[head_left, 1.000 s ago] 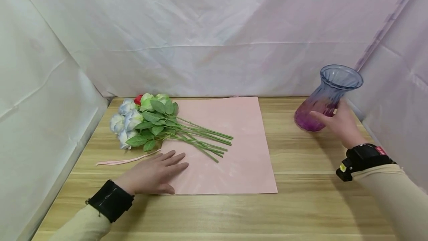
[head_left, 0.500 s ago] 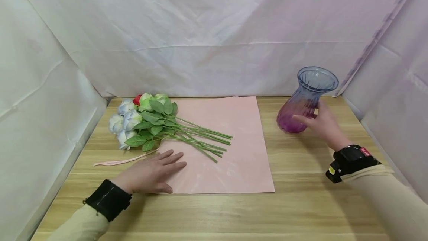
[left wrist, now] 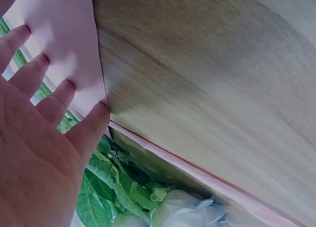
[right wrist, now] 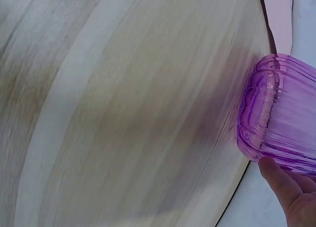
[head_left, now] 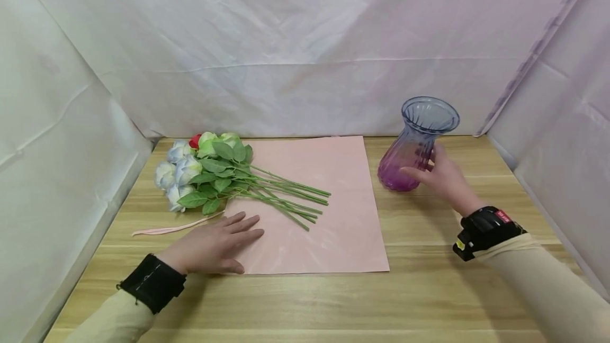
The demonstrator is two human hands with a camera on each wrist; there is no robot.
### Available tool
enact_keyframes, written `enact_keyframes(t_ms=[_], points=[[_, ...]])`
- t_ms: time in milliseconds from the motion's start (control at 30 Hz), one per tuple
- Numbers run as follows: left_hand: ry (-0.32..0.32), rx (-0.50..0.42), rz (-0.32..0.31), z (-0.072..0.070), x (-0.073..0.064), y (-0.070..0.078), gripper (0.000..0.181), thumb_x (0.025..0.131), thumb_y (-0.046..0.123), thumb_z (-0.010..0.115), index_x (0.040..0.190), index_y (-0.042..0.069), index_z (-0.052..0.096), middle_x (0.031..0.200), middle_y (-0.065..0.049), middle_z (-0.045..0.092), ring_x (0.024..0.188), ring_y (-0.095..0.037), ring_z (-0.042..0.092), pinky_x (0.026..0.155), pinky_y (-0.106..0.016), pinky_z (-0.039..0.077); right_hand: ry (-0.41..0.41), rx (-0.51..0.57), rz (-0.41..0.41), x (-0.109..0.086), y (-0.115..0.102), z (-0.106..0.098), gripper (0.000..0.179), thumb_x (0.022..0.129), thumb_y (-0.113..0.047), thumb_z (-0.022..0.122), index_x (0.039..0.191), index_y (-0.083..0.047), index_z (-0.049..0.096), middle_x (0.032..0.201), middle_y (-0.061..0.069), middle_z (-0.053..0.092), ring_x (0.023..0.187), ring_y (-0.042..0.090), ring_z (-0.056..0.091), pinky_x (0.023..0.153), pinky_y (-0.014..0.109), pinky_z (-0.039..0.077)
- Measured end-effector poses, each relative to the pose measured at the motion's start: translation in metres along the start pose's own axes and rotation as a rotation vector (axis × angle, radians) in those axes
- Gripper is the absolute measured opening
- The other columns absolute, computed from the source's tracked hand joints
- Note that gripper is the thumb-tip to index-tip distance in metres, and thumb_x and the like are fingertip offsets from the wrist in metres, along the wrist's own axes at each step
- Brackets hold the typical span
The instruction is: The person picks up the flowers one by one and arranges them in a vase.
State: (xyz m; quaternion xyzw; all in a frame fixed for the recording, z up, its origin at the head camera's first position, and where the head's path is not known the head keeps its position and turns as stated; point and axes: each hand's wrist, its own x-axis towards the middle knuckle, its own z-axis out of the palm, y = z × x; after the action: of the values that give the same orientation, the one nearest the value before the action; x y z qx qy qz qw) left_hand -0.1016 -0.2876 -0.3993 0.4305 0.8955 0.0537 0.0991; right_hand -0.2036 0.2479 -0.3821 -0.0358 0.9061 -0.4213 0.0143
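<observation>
Purple-blue vase (head_left: 406, 153) at right of the head frame, held by the right hand (head_left: 447, 180), thumb in front, other fingers seemingly curled behind, left hand (head_left: 213, 244) lower left, fingers spread on pink paper (head_left: 340, 240), flowers (head_left: 214, 172) above.

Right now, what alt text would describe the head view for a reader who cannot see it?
A right hand holds a blue-and-purple vase at a wooden table; the left hand rests on a pink sheet. Flowers lie partly on the sheet, near a pink ribbon.
</observation>
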Motion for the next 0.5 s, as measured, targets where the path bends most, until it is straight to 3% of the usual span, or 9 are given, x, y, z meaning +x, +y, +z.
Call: enact_keyframes(t_ms=[333, 500], points=[[-0.009, 0.009, -0.014, -0.001, 0.002, 0.000, 0.078, 0.088, 0.054, 0.074, 0.152, 0.014, 0.051, 0.161, -0.013, 0.041, 0.143, -0.046, 0.042, 0.110, -0.061, 0.041, -0.042, 0.050, -0.005, -0.002, -0.009, 0.008, 0.106, 0.087, -0.041, 0.082, 0.158, -0.008, 0.011, 0.155, 0.038, 0.033, 0.140, 0.056, 0.039, 0.108, 0.062, 0.041], [-0.022, 0.007, -0.061, -0.003, 0.007, 0.002, 0.075, 0.089, 0.052, 0.074, 0.150, 0.014, 0.053, 0.161, -0.011, 0.042, 0.144, -0.042, 0.042, 0.112, -0.058, 0.040, -0.041, 0.064, -0.002, -0.003, -0.011, 0.011, 0.107, 0.086, -0.041, 0.084, 0.158, -0.005, 0.013, 0.156, 0.035, 0.034, 0.142, 0.053, 0.038, 0.110, 0.060, 0.040]])
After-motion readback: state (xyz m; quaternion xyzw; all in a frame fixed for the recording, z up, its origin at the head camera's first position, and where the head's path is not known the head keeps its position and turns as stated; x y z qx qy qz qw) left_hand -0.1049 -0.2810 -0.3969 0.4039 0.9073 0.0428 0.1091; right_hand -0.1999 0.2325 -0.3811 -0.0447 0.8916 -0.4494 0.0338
